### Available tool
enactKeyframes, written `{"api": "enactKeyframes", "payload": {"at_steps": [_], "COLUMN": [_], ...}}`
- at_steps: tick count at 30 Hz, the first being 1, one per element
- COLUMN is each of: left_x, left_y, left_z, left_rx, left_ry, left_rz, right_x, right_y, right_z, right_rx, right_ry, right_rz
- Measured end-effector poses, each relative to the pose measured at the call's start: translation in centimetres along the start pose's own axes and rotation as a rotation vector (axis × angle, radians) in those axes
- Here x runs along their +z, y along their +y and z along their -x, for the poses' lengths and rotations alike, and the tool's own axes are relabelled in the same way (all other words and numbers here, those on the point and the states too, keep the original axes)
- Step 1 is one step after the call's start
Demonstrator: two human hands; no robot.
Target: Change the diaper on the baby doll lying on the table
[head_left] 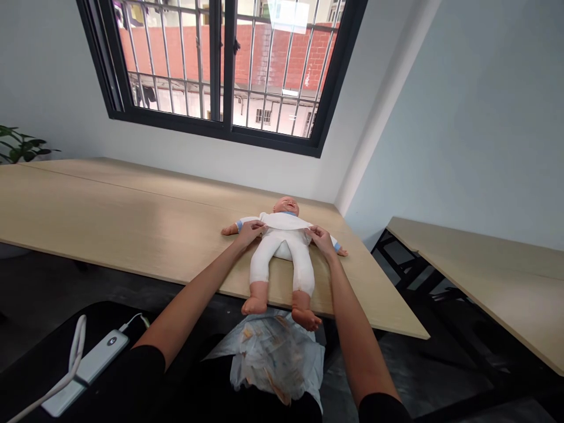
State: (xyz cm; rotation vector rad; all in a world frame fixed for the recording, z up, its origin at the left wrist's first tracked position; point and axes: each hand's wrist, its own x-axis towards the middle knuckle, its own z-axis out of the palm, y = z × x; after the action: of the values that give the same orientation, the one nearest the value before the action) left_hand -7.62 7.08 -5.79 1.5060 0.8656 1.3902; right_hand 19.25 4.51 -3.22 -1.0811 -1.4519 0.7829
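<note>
A baby doll (282,258) in a white one-piece lies on its back on the wooden table (110,223), head toward the window, feet hanging past the near edge. My left hand (249,232) pinches the left end of a white cloth band (285,221) folded across the doll's chest. My right hand (321,239) pinches the band's right end. Both forearms reach forward on either side of the doll's legs.
A crumpled plastic-wrapped white bundle (275,358) rests on my lap below the doll's feet. A white power bank with a cable (88,367) lies on my left thigh. A second table (484,276) stands to the right, a plant (17,144) at far left.
</note>
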Motion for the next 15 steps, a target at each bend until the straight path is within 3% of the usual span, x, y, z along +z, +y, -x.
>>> {"api": "enactKeyframes", "payload": {"at_steps": [15], "left_x": [0.13], "left_y": [0.63], "left_z": [0.23], "left_rx": [0.039], "left_ry": [-0.1], "left_rz": [-0.082], "right_x": [0.19], "right_y": [-0.57], "right_z": [0.76], "right_rx": [0.036], "right_ry": [-0.147], "right_rz": [0.099]}}
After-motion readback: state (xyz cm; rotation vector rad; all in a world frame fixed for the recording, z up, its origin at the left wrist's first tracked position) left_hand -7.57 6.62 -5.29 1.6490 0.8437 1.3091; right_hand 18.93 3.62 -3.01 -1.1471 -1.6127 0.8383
